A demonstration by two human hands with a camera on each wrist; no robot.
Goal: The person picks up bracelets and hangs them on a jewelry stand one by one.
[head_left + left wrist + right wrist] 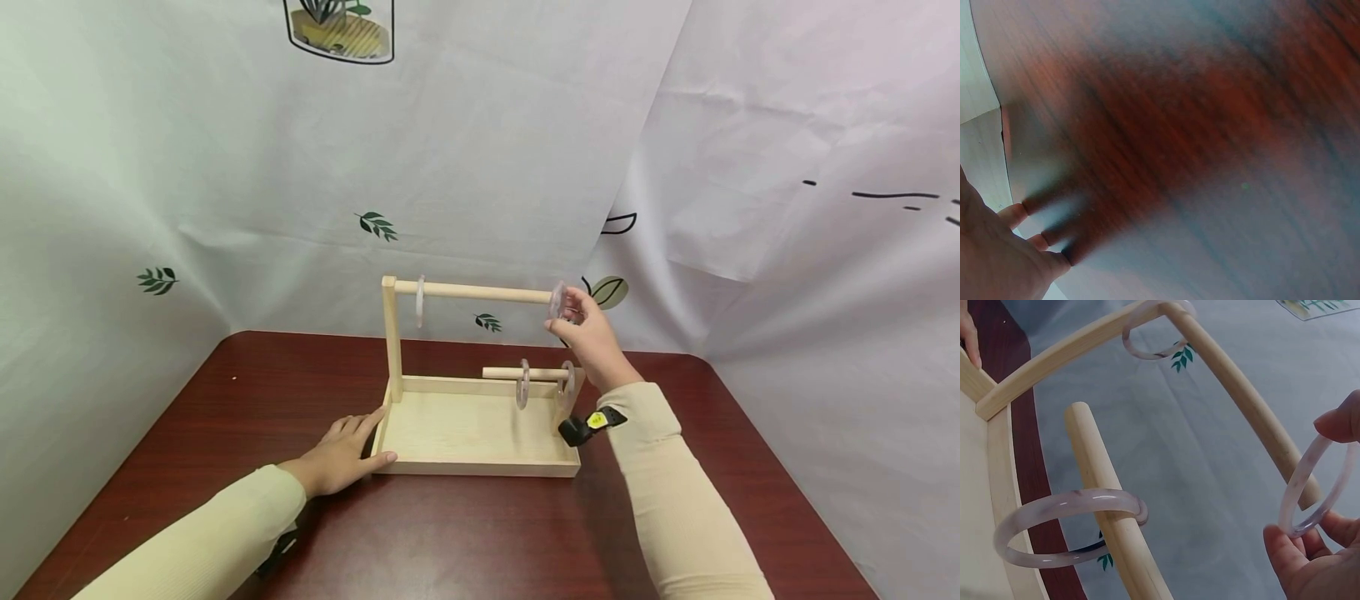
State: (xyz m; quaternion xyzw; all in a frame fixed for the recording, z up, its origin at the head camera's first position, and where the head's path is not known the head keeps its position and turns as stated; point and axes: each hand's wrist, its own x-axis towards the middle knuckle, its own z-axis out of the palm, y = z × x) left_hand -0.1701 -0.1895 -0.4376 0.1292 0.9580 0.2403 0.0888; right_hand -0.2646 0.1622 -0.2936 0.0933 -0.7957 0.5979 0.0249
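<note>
My right hand [591, 332] pinches a translucent pale bangle [1298, 481] between thumb and fingers at the free right end of the upper wooden rod [1241, 403]. In the right wrist view, the rod's tip shows within the ring. Another bangle [420, 302] hangs near the left end of that rod. Two more, a middle bangle [522, 384] and a right bangle [566, 383], hang on the lower rod [501, 373]. With fingers extended, my left hand [341, 452] rests on the left edge of the wooden tray [472, 469] that carries both rods.
A dark red-brown table [465, 542] bears the stand. Pale printed cloth [480, 150] hangs behind it and along the sides. The left wooden post [392, 342] rises from the tray to the upper rod.
</note>
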